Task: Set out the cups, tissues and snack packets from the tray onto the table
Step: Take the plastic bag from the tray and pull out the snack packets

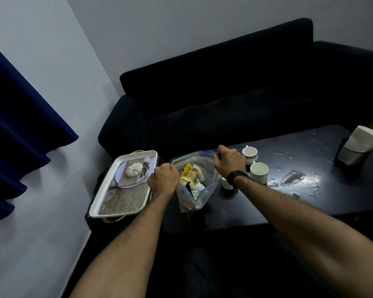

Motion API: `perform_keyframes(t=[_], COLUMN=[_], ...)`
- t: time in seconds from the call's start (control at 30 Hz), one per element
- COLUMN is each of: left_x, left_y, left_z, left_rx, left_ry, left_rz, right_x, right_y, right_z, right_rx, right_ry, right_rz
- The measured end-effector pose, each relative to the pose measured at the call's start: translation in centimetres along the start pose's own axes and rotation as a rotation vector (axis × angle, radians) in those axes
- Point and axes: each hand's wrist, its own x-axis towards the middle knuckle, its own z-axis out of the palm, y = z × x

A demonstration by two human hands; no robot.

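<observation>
Both hands pinch the zip-lock bag (199,190) rim on the dark table (299,168): left hand (163,179) grip at the near-left edge, right hand (228,161) at the far edge, w/ snack packets (188,174) inside. Three cups (259,172) stand just right of the bag; tissues (363,139) in a holder far right; tray (108,188) sits left of the bag

Three cups (259,172) crowd the bag (199,190) at 3 o'clock; the table (299,190) beyond lies open toward the napkin holder (353,155).
</observation>
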Motion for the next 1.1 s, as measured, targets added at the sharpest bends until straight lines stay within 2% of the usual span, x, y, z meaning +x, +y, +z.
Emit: perform_keyframes(t=[0.1,0.23,0.3,0.4,0.43,0.5,0.6,0.67,0.93,1.1], left_x=[0.4,0.2,0.1,0.2,0.2,0.0,-0.4,-0.7,-1.6,-1.8], left_y=[-0.6,-0.4,-0.1,0.4,0.6,0.9,1.3,1.5,2.2,2.6], left_z=[-0.4,-0.3,-0.1,0.1,0.1,0.2,0.1,0.1,0.0,0.1], left_rx=[0.027,-0.037,-0.057,-0.072,-0.085,-0.116,-0.135,-0.129,-0.179,-0.185], left_ry=[0.0,0.009,0.007,0.003,-0.001,-0.018,-0.041,-0.05,-0.101,-0.084], left_rz=[0.014,-0.004,0.007,0.004,-0.003,-0.002,0.042,0.053,0.08,0.117], right_x=[0.4,0.5,0.3,-0.3,-0.7,-1.2,-1.7,-2.1,-2.3,-3.3], right_y=[1.0,0.5,0.0,-1.2,-1.6,-2.4,-2.6,-2.1,-1.4,-2.0], right_z=[-0.6,-0.6,-0.2,0.4,0.7,1.4,3.1,4.3,7.8,10.6], right_rx=[-0.031,0.044,0.068,0.071,0.082,0.084,-0.117,-0.183,-0.132,-0.206], right_ry=[0.005,0.02,0.07,0.178,0.157,-0.062,-0.482,-0.62,-0.849,-0.681], right_rz=[0.06,0.0,-0.127,-0.421,-0.508,-0.565,-0.371,-0.206,0.039,-0.063])
